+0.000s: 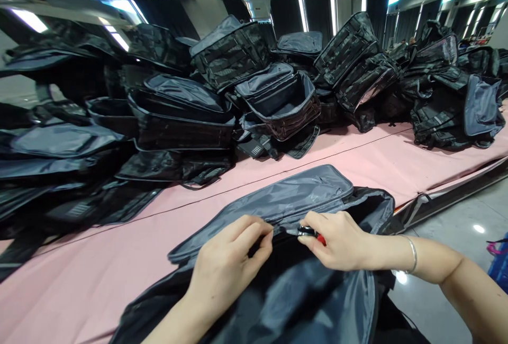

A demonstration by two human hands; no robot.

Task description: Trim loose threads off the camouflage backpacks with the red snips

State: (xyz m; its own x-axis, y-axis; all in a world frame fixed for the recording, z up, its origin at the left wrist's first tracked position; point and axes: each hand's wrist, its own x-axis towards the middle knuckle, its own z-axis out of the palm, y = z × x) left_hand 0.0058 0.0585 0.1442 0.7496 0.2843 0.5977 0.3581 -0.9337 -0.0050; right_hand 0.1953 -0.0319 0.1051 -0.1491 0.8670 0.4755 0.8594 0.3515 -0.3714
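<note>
An open backpack (pixel 317 301) with grey lining lies in front of me, its grey-lined flap (pixel 286 196) folded back towards the far side. My left hand (pixel 234 254) is closed in a pinch at the seam below the flap; what sits between its fingertips is too small to make out. Just to the right, my right hand (pixel 337 241) grips small thread snips (pixel 307 232), dark metal with a red part showing under the fingers. Their tip points left, towards the pinched spot. Most of the snips is hidden by my fingers.
Several dark camouflage backpacks (pixel 182 127) are heaped along the far side of the pink-covered table (pixel 206 201), many unzipped. Another backpack (pixel 452 106) stands at the right. The table's edge runs along the right, above a shiny floor (pixel 456 238). A blue item (pixel 499 270) shows there.
</note>
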